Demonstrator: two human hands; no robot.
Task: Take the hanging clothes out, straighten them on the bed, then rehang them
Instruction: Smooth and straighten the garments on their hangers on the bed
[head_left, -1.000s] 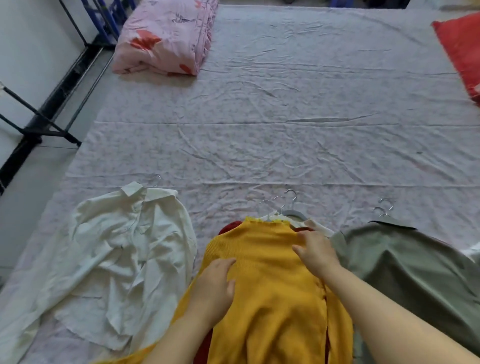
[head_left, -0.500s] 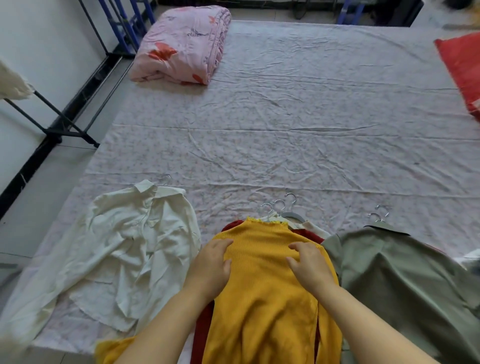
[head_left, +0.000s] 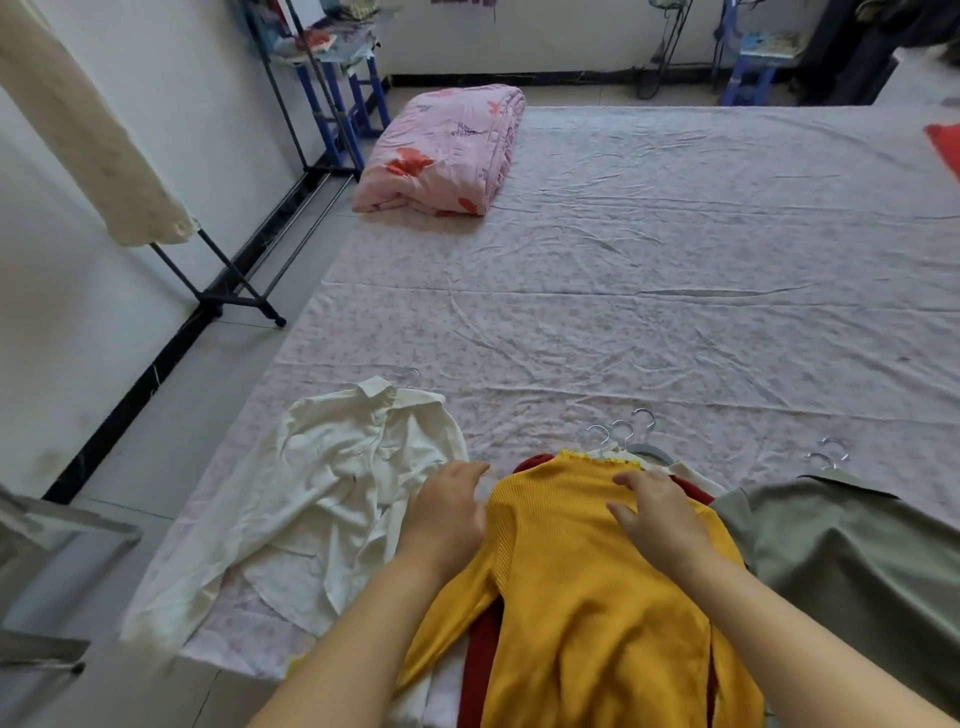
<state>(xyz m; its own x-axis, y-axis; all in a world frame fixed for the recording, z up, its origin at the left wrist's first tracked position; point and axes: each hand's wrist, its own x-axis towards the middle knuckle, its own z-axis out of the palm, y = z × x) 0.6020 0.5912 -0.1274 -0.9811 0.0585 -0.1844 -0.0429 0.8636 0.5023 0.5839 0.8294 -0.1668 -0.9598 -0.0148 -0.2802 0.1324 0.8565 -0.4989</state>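
Observation:
A yellow knit sweater (head_left: 582, 571) lies on top of a pile of hangered clothes at the near edge of the bed (head_left: 675, 312). A red garment (head_left: 483, 654) shows under it, and several hanger hooks (head_left: 621, 434) stick out above its collar. My left hand (head_left: 447, 512) rests flat on the sweater's left shoulder, fingers straight. My right hand (head_left: 657, 512) lies flat on the right shoulder near the collar. A white shirt (head_left: 322, 493) lies crumpled on its hanger to the left. An olive green shirt (head_left: 852, 561) on hangers lies to the right.
A folded pink floral quilt (head_left: 441, 150) sits at the bed's far left. A red cushion (head_left: 945, 148) is at the right edge. A black clothes rack (head_left: 234, 280) stands on the floor to the left, with a cream garment (head_left: 88, 135) hanging from it.
My head has tilted up, showing more of the room. My left hand slid outward to the sweater's left shoulder edge; my right hand stayed near the collar.

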